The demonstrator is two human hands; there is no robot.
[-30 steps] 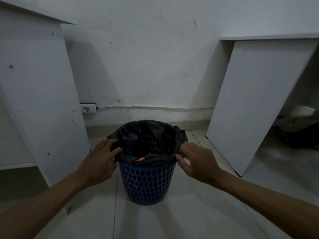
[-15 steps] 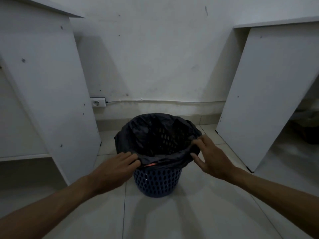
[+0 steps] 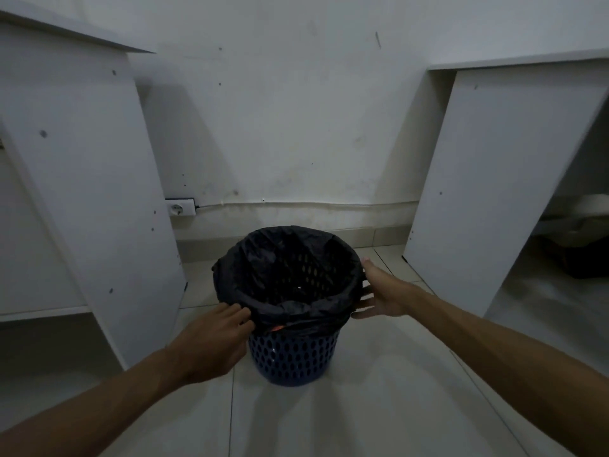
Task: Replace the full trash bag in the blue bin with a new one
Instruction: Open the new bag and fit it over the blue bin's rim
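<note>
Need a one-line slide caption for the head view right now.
Both hands, left and right, at the rim of the blue bin, fitting the black trash bag over its edge.

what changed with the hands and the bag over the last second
The right hand let go of the black bag at the rim and opened, fingers now straight against the bag's right side. The left hand slid from the left rim round to the near-left edge, fingers resting on the fold. The blue bin stayed on the floor, the bag still folded over its rim.
</note>
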